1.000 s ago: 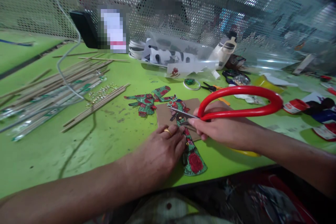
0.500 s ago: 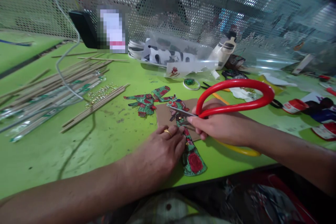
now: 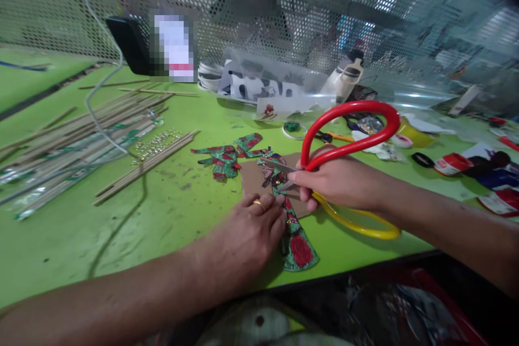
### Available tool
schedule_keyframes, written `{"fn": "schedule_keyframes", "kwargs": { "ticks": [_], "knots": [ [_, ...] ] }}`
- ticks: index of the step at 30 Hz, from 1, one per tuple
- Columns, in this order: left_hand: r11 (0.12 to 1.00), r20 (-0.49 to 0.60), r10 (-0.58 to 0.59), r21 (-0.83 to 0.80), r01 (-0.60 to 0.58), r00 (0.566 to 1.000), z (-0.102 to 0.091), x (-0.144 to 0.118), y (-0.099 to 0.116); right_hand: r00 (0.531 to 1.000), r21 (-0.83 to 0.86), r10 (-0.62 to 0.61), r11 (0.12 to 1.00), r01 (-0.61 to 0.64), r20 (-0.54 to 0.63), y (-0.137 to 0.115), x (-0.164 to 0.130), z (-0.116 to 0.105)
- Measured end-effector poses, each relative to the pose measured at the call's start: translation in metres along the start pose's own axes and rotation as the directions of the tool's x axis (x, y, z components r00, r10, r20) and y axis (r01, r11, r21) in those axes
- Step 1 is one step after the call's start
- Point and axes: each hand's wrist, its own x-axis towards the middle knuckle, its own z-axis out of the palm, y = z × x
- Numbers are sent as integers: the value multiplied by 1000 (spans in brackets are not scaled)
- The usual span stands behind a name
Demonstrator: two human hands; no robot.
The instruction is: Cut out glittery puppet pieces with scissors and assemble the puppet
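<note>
My right hand [image 3: 328, 181] is closed around the shank of large scissors with one red and one yellow loop handle [image 3: 357, 154]. The blades point left, over the upper part of a flat green-and-red patterned cutout figure [image 3: 300, 248]. My left hand [image 3: 255, 232], with a ring on one finger, is closed over the figure's middle; its fingertips are partly hidden. Under the figure's upper part lies a brown cardboard piece [image 3: 253, 178]. Further left are loose patterned cutout pieces [image 3: 225, 162], apart from both hands.
Thin wooden sticks [image 3: 148, 165], small gold fasteners [image 3: 156, 143] and a cable [image 3: 91, 100] lie on the left. Behind stand a phone [image 3: 174, 48] and a clear plastic tray [image 3: 279, 73]. Red-labelled tape rolls [image 3: 454, 162] are at right. The table's front edge [image 3: 365, 262] runs below my hands.
The scissors' handles have swung left and down and the red loop looks narrower, with the yellow loop more in view. My right hand turned slightly with them. My left hand stayed in place.
</note>
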Motion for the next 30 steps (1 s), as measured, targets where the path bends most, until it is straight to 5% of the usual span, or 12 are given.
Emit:
{"fn": "schedule_keyframes", "kwargs": {
  "ticks": [10,30],
  "knots": [
    [1000,9,-7,-8,7,1000,3,0,-1,982,33,-179,983,181,-60,17,4,9],
    [999,17,-7,-34,8,1000,2,0,-1,975,-4,-218,976,218,-45,24,4,11]
  ]
}}
